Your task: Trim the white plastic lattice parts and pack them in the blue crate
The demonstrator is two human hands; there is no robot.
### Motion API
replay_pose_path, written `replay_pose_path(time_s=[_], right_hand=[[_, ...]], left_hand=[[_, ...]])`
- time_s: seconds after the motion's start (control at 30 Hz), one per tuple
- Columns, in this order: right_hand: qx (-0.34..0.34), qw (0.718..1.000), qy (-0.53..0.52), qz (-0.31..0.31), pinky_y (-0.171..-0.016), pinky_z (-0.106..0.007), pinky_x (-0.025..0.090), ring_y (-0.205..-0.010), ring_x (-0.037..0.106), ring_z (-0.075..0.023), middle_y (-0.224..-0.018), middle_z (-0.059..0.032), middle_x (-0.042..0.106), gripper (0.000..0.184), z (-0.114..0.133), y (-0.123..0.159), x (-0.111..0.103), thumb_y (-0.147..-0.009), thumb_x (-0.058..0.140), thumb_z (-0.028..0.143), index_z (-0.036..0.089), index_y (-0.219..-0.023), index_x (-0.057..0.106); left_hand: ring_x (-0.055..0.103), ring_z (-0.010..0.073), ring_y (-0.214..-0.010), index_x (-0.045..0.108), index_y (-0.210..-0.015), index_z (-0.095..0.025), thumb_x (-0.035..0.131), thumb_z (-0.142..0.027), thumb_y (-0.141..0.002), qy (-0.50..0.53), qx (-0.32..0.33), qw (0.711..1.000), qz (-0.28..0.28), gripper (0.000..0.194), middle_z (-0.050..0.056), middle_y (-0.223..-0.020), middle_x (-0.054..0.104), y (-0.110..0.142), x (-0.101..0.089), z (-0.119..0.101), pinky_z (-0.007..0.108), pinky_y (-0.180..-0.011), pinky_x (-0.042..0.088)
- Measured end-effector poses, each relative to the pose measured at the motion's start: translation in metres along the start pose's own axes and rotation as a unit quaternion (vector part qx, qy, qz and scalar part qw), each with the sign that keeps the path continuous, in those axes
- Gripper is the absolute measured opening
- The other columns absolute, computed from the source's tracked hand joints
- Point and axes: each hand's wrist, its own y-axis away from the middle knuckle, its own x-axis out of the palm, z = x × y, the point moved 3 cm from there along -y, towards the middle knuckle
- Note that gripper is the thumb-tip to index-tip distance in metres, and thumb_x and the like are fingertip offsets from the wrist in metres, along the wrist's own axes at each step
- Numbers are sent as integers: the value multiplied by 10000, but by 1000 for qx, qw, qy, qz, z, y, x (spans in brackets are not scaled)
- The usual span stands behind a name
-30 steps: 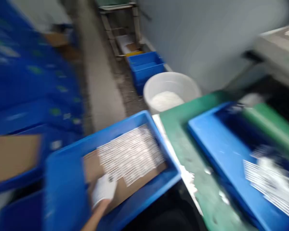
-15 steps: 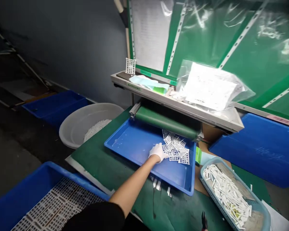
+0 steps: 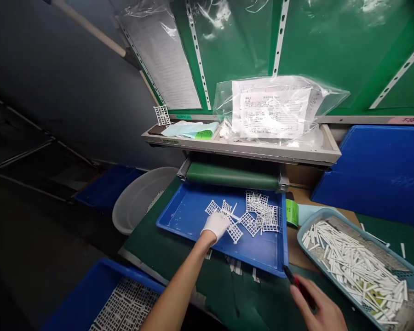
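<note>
Green table [image 3: 248, 305], blue tray [image 3: 186, 207], light-blue basket [image 3: 326, 272]

And it's a factory workstation: green conveyor end [image 3: 232, 176] dead centre, bagged paperwork [image 3: 272, 110] at two o'clock, basket [image 3: 307, 248] of white sticks [image 3: 359, 269] at four, crate [image 3: 81, 294] of white grids [image 3: 124, 305] at eight!

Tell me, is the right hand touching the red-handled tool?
Touching: in the head view, the right hand holds the red-handled tool, its thumb and fingers against the handle.

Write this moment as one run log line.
left hand: gloved, holding white grids | right hand: holding red-black hand tool | blue tray: more grids | light-blue basket: white sticks
</note>
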Motion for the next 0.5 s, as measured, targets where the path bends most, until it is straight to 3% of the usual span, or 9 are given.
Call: replay_pose_path(time_s=[0.1,0.23,0.37,0.5], right_hand=[[-92,993,70,-39,-795,-364,592,-1061,653,-288,-1187,-66,673,502,37,-12,11,-884,493,672,279,-1154,650],[-196,959,182,-94,-774,-408,567,-1054,626,-309,-1188,-115,649,521,76,-9,36,-917,494,636,244,-1248,578],[-258,928,230,-139,-847,-474,522,-1065,584,-320,-1177,-152,627,536,97,3,45,-937,500,591,184,-1285,531],[-314,901,245,-171,-908,-489,488,-1100,550,-317,-1189,-156,608,548,104,13,34,-932,554,535,146,-1316,505]], left_hand=[[557,162,-636,626,-607,-177,599,-218,-715,-19,42,998,-30,119,16,-594,598,24,-15,-10,257,-628,407],[615,184,-815,711,-867,-193,560,-285,-816,23,105,993,-55,185,45,-869,706,71,-23,-28,262,-738,455],[613,185,-789,711,-918,-179,629,-342,-824,204,138,969,0,205,53,-898,699,111,-19,-39,257,-681,478],[575,157,-705,706,-823,-180,669,-323,-821,275,141,950,50,148,31,-811,658,130,-12,-43,247,-640,460]])
